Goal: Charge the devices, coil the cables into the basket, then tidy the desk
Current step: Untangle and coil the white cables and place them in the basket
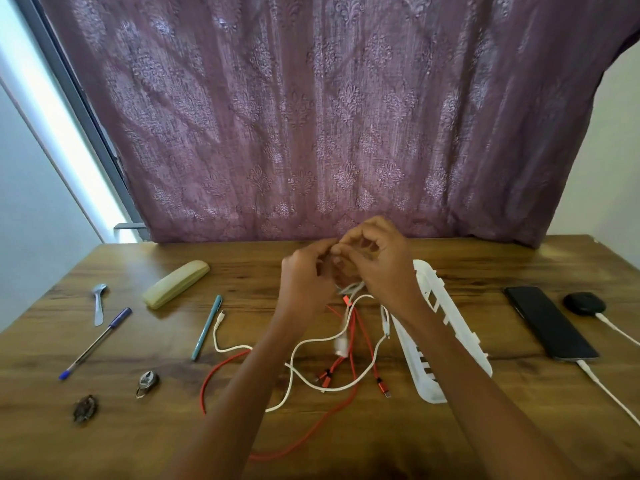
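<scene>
From my remote seat I see both hands raised just above the counter (138, 445), close together in front of the purple curtain (311, 116). The left hand (304, 271) and the right hand (377, 258) have their fingers curled, and their fingertips meet around a small loop of the white cable (341, 388). Motion blur hides the exact pinch. The rest of that cable hangs from the hands and sprawls in loose curves on the wood below them. It is tangled with a red cable (207, 379), whose long arc runs out to the left and back toward the near edge. The white slotted basket (446, 327) lies on the counter just right of the tangle, partly hidden behind my right forearm, and I cannot make out any cable inside it. Further right a dark phone (550, 323) lies flat with a white charging lead (604, 389) plugged into its near end. Just beyond it a small round black device (584, 302) has its own white lead running off to the right. On the left side of the counter lie a pale glasses case (176, 284), a metal spoon (99, 303), a blue pen (95, 342) and a teal pen (207, 327). Near the front edge sit a small metal trinket (148, 382) and a dark brown object (85, 408), well apart from the cables.
</scene>
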### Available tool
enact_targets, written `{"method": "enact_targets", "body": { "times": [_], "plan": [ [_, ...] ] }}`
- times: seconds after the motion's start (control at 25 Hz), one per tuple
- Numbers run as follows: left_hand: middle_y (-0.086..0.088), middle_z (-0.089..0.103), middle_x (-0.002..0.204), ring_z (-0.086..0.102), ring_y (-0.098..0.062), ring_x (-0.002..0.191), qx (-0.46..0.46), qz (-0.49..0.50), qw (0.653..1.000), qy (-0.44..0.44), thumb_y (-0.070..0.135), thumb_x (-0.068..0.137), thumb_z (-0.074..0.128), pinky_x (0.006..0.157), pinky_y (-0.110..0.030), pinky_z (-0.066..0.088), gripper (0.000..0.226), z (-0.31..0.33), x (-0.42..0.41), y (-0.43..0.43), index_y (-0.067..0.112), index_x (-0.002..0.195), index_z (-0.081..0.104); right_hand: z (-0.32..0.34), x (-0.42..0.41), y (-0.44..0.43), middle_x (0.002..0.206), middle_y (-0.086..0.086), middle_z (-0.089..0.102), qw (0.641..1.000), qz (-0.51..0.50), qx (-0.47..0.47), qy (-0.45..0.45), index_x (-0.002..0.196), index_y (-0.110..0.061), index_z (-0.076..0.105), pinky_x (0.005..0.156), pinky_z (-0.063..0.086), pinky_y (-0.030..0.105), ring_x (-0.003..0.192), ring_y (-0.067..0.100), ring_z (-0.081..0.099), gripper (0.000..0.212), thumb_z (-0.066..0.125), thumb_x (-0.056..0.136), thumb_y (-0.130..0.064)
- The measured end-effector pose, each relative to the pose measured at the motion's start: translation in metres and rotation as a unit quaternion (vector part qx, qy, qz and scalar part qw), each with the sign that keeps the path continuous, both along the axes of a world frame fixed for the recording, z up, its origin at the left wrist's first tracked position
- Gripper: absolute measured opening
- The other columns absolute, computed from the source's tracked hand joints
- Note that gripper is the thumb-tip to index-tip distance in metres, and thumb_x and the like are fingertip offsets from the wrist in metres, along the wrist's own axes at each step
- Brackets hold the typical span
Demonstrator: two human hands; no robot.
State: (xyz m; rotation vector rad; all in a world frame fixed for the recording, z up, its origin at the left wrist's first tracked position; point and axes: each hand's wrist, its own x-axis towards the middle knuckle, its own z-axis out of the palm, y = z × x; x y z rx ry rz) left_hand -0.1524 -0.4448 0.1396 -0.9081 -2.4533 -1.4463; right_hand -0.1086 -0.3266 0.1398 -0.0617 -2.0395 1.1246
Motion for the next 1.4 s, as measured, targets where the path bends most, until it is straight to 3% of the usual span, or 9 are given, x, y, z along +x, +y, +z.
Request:
{"method": "enact_targets", "body": {
  "times": [0.24, 0.36, 0.48, 0.64, 0.84, 1.04, 1.12, 1.24, 1.4],
  "plan": [
    [0.002, 0.073, 0.083, 0.068, -0.009, 0.077, 0.082, 0.052, 0.994, -0.052, 0.004, 0.087, 0.053, 0.072, -0.023, 0.054, 0.026, 0.003, 0.001, 0.001, 0.017, 0.101, 0.071, -0.011, 0.011, -0.008, 0.087, -0.007, 0.066, 0.995, -0.031, -0.086, -0.044, 0.092, -0.023, 0.064, 0.076, 0.053, 0.029, 0.085, 0.011, 0.063, 0.014, 0.071, 0.080, -0.022],
    [0.007, 0.071, 0.079, 0.065, 0.002, 0.072, 0.085, 0.048, 0.994, -0.054, 0.004, 0.088, 0.052, 0.067, -0.011, 0.049, 0.026, 0.001, 0.006, 0.001, 0.016, 0.102, 0.070, -0.009, 0.012, -0.007, 0.087, -0.004, 0.069, 0.994, -0.051, -0.054, -0.078, 0.095, -0.017, 0.069, 0.078, 0.054, 0.031, 0.082, 0.010, 0.064, 0.014, 0.069, 0.081, -0.017],
    [0.007, 0.068, 0.079, 0.062, 0.003, 0.070, 0.078, 0.039, 0.994, -0.067, 0.004, 0.089, 0.051, 0.060, -0.004, 0.044, 0.024, 0.001, 0.007, 0.001, 0.014, 0.103, 0.067, -0.003, 0.014, -0.007, 0.087, -0.004, 0.069, 0.992, -0.041, -0.070, -0.094, 0.097, -0.018, 0.065, 0.071, 0.052, 0.020, 0.080, 0.006, 0.064, 0.016, 0.067, 0.082, -0.013],
    [-0.002, 0.069, 0.090, 0.063, -0.013, 0.080, 0.006, 0.012, 1.000, 0.003, 0.006, 0.087, 0.056, 0.068, -0.012, 0.043, 0.017, 0.001, -0.004, -0.002, 0.013, 0.099, 0.065, 0.003, 0.017, -0.005, 0.091, 0.003, 0.068, 0.973, 0.019, -0.185, -0.138, 0.100, -0.024, 0.055, 0.066, 0.053, 0.020, 0.077, 0.006, 0.063, 0.026, 0.067, 0.083, -0.008],
    [-0.006, 0.068, 0.092, 0.061, -0.013, 0.081, -0.044, -0.050, 0.979, 0.192, 0.002, 0.083, 0.061, 0.074, -0.017, 0.045, 0.022, 0.003, -0.010, -0.009, 0.011, 0.103, 0.068, 0.012, 0.016, 0.000, 0.082, 0.000, 0.068, 0.967, 0.063, -0.202, -0.145, 0.094, -0.027, 0.049, 0.071, 0.054, 0.027, 0.079, 0.013, 0.065, 0.037, 0.065, 0.080, 0.004],
    [-0.001, 0.072, 0.073, 0.057, -0.001, 0.061, -0.023, -0.020, 0.993, 0.115, 0.010, 0.084, 0.063, 0.061, 0.000, 0.036, 0.013, 0.013, -0.003, -0.008, 0.011, 0.091, 0.074, 0.008, 0.017, 0.003, 0.078, -0.004, 0.070, 0.964, 0.075, -0.224, -0.122, 0.099, -0.024, 0.050, 0.075, 0.053, 0.031, 0.078, 0.012, 0.067, 0.038, 0.074, 0.075, -0.006],
    [0.003, 0.071, 0.070, 0.059, 0.002, 0.059, -0.017, 0.012, 0.999, 0.041, 0.016, 0.085, 0.064, 0.061, 0.001, 0.036, 0.012, 0.012, -0.001, -0.008, 0.014, 0.089, 0.075, 0.002, 0.018, 0.000, 0.088, -0.003, 0.069, 0.979, 0.017, -0.180, -0.091, 0.098, -0.021, 0.053, 0.076, 0.052, 0.025, 0.084, 0.012, 0.065, 0.036, 0.078, 0.072, -0.019],
    [0.005, 0.071, 0.068, 0.062, 0.003, 0.065, 0.008, 0.039, 0.998, -0.043, 0.019, 0.086, 0.063, 0.061, 0.002, 0.038, 0.012, 0.008, 0.004, -0.005, 0.015, 0.086, 0.075, -0.008, 0.020, -0.002, 0.088, -0.004, 0.056, 0.990, -0.139, 0.018, -0.007, 0.084, -0.015, 0.063, 0.069, 0.042, 0.017, 0.081, 0.013, 0.055, 0.026, 0.078, 0.071, -0.032],
    [0.001, 0.072, 0.067, 0.066, -0.007, 0.066, 0.035, 0.085, 0.994, -0.058, 0.017, 0.084, 0.062, 0.061, -0.010, 0.044, 0.014, 0.009, 0.009, 0.000, 0.015, 0.081, 0.076, -0.021, 0.024, -0.011, 0.085, 0.001, 0.054, 0.979, -0.147, 0.140, -0.002, 0.092, -0.008, 0.071, 0.055, 0.038, 0.019, 0.070, 0.014, 0.053, 0.025, 0.061, 0.085, -0.030]
  ]
}}
